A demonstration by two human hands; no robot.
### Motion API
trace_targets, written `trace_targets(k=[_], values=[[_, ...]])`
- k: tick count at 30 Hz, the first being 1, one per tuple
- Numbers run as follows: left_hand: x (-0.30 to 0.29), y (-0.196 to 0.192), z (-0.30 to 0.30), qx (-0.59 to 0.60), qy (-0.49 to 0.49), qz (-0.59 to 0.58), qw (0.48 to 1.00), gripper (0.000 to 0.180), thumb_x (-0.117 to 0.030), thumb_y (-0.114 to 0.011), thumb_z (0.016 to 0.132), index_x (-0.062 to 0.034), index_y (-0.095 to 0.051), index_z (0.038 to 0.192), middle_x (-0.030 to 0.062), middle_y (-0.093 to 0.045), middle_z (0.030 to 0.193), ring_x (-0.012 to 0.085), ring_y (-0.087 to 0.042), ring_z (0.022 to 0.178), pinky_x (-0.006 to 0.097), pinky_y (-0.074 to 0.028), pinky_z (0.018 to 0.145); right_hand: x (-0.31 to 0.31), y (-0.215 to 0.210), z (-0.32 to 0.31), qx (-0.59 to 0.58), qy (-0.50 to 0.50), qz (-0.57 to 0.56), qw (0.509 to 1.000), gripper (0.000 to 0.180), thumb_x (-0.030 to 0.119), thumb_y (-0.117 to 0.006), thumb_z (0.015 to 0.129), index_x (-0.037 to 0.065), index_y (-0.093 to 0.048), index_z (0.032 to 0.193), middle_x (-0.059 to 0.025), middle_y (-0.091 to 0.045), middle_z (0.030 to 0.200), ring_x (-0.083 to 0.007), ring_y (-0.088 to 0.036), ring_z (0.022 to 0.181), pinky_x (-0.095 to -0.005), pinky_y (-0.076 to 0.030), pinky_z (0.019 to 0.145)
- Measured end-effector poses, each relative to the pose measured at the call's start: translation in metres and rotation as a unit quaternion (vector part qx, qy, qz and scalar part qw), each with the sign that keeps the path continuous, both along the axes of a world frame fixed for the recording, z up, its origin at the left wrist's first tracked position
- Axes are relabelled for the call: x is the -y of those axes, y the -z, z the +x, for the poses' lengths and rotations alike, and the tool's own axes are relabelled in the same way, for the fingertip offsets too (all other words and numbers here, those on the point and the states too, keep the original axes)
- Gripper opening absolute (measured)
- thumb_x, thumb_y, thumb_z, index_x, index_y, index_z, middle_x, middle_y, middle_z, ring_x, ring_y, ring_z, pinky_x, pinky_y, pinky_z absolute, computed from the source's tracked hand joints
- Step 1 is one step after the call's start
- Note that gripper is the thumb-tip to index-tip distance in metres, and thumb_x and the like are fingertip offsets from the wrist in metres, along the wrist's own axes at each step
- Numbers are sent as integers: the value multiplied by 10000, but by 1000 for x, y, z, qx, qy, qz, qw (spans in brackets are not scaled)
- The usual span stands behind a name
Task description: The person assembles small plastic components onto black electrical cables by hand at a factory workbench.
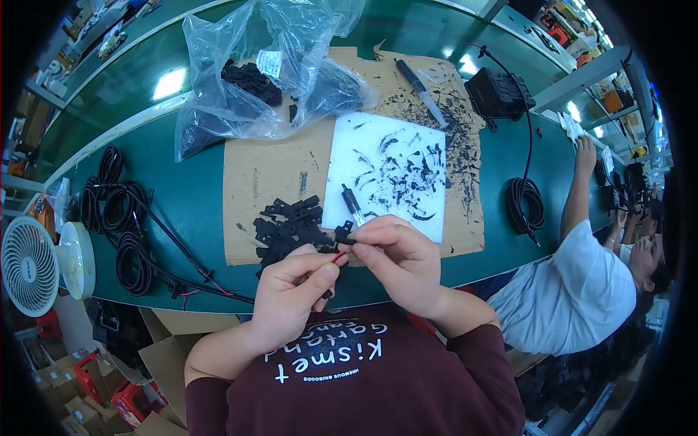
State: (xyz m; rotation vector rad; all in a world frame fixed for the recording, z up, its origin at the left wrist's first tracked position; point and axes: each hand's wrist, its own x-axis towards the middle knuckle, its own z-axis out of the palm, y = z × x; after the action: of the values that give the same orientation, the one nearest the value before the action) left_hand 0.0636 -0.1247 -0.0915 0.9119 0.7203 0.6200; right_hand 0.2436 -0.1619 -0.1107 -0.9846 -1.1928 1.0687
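Two hands of yours met above the near edge of the green desk (195, 192), each drawn into a narrow pinch. Your left hand (294, 285) held a thin red wire (337, 257) between thumb and forefinger, while your right hand (398, 256) held a small black part (344, 232) at its fingertips. The wire and the part were close together in front of your chest; whether they touched could not be told.

Ahead of you, a crumpled clear plastic bag (311, 67) lay partly over a brown cardboard sheet (273, 178), with a heap of black pieces (252, 81) showing through it. More black parts were in a loose pile (287, 229) on the sheet, beside the near-left corner of a white board (347, 138) marked with dark smears. One dark-ended tool (350, 198) rested on that board near your right hand, and a second tool (422, 93) lay farther back on the cardboard. To its right sat a boxy black case (498, 94), its contents hidden. Below the desk, on your left, stood a cardboard box (174, 360) whose contents could not be made out.
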Motion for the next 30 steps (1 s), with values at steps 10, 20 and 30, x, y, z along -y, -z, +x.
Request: trace_targets(k=[10,20,30], values=[[2,3,6,-17,-43,-6,999,175,-113,-566,908,15,-646,998,7,-476,797,47,-462,561,167,-372,483,2,5,-9,37,49,51,997,203,-154,-544,810,-29,-556,969,-160,-552,1037,-187,-599,891,-286,-511,785],[5,15,-4,10,-33,-23,999,185,-105,-558,913,12,-601,1050,55,-576,859,66,-531,644,197,-425,546,-4,-4,-8,183,34,125,975,177,-93,-613,782,2,-591,930,-153,-614,957,-219,-636,835,-285,-512,709],[2,19,-27,-4,108,-32,994,280,-30,-540,896,14,-523,1172,62,-602,1009,119,-587,928,262,-466,848,-1,3,-6,199,14,135,971,163,-84,-616,777,-1,-587,914,-164,-624,923,-250,-647,846,-305,-522,718]])
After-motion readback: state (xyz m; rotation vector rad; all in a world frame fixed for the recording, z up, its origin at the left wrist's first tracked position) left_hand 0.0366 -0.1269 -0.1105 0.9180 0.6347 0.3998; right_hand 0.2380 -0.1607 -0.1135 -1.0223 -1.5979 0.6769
